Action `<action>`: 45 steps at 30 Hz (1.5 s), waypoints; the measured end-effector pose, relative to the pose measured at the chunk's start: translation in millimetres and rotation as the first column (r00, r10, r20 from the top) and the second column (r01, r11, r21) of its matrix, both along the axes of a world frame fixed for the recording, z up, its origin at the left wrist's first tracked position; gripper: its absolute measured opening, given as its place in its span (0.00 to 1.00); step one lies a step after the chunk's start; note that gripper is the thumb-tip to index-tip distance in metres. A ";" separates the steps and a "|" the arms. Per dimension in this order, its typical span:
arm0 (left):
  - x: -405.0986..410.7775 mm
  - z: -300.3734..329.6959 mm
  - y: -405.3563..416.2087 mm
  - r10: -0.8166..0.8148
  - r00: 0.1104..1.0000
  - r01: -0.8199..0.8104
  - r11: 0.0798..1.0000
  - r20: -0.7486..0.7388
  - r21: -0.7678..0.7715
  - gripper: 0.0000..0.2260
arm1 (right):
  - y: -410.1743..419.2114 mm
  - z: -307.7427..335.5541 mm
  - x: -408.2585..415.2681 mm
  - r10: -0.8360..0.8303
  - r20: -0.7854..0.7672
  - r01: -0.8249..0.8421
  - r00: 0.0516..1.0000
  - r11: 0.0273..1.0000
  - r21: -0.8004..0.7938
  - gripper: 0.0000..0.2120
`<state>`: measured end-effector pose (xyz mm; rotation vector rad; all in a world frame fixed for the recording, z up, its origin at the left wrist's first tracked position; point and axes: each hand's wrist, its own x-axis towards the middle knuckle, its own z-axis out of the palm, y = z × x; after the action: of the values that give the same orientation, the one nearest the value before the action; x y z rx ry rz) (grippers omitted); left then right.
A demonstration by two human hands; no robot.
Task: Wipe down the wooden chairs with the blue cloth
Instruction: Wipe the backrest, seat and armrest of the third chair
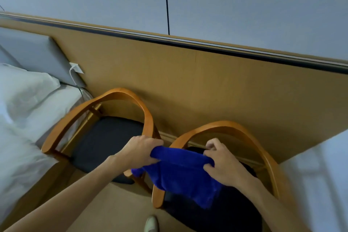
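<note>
Right now both my hands grip the cloth [180, 173]: my left hand [140, 151] bunches its top corner at about 9 o'clock of the fabric, and my right hand [221, 162] pinches the other top corner at 3 o'clock. It hangs stretched between them, over the right chair's [229, 128] dark seat and near arm, with the left chair [116, 96] at 10 o'clock of it.

As I judge it, the step is readying the cloth. I should fold it into a flat pad so one palm can press it, then follow the curved rail from end to end.

It is deep blue, plush and limp, and its lower edge droops unevenly.
</note>
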<state>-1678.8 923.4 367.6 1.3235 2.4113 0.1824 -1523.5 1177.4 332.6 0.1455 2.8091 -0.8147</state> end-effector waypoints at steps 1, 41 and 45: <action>-6.2 2.8 1.1 0.059 0.992 -0.061 0.998 0.115 0.009 0.10 | 0.4 -0.2 -3.7 -0.032 -0.027 0.032 0.999 0.999 -0.021 0.03; -101.7 -63.7 -53.0 0.178 0.914 -0.143 0.982 0.364 -0.121 0.08 | -55.6 -45.5 -41.1 -0.185 0.240 0.251 0.953 0.926 -0.281 0.05; -119.6 -36.0 -23.6 0.281 0.929 -0.335 0.914 0.242 0.227 0.08 | -27.4 -15.3 -76.7 -0.366 0.010 0.360 0.931 0.909 -0.209 0.08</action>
<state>-1798.4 899.8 331.6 0.9541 2.4631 0.7162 -1600.2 1149.9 317.2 0.6425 2.7375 -1.1921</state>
